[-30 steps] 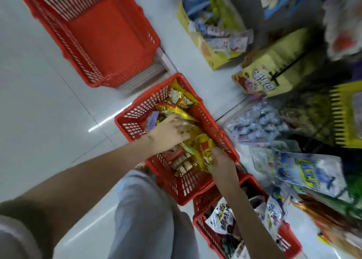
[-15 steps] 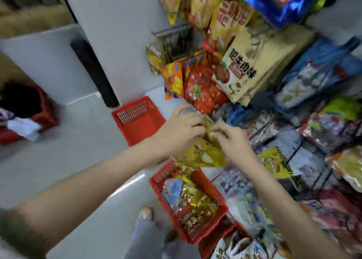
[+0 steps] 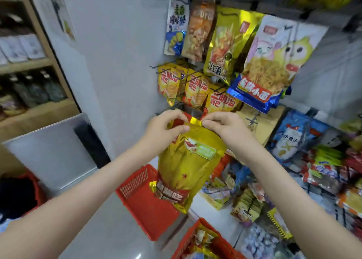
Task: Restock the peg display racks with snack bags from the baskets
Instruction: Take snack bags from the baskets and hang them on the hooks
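Head view: your left hand (image 3: 164, 129) and right hand (image 3: 221, 127) pinched the top edge of the gold snack bag (image 3: 188, 164) at centre, mid-hanging; next, its hole likely needed aligning with the peg (image 3: 172, 106) at 12 o'clock.

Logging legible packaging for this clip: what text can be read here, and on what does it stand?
"三明治 锅巴": yellow-orange crisp bags hanging in the middle row.
"红薯": tall gold bag above them.
"小面": blue-edged noodle bag with cartoon faces.
Too blurred: the red band on the held gold foil snack bag; white-and-blue top-left bag; remaining packs.
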Available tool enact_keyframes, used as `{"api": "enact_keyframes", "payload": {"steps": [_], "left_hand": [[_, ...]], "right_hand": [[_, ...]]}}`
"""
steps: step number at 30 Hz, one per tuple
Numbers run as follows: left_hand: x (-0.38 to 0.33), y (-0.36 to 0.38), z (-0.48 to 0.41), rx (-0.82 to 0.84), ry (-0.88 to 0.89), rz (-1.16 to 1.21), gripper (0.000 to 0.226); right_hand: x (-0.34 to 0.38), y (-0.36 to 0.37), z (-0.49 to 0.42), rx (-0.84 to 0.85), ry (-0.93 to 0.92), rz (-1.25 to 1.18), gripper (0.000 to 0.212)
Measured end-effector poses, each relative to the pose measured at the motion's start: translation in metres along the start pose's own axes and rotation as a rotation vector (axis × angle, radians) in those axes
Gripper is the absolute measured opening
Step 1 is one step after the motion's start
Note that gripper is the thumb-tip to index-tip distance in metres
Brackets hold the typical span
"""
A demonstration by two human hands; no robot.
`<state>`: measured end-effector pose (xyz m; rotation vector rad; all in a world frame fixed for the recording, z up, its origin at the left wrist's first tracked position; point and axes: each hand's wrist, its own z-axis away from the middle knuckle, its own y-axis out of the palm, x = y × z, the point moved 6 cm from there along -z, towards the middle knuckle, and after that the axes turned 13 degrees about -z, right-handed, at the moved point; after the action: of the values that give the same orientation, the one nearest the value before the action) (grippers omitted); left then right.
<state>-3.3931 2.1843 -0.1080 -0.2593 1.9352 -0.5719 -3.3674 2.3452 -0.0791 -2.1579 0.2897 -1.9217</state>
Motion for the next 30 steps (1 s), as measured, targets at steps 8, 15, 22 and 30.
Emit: {"api": "enact_keyframes", "payload": {"steps": [8,15,22,30], "left_hand": [[0.006,-0.026,-0.029,-0.044,0.053,-0.028,0.027],[-0.054,-0.019,-0.058,-0.119,0.192,-0.002,0.034],[-0.125,-0.046,-0.105,-0.156,0.175,0.041,0.036],[-0.182,-0.059,-0.148,-0.27,0.255,0.217,0.025]], "right_hand": [[0.025,0.014,-0.018,0.037,0.05,0.043,0.019],[0.055,-0.033,-0.038,-0.088,-0.091,0.344,0.012],[0.137,-0.095,-0.043,-0.161,-0.262,0.377,0.003],[0.202,-0.134,-0.053,-0.23,-0.386,0.476,0.009]]}}
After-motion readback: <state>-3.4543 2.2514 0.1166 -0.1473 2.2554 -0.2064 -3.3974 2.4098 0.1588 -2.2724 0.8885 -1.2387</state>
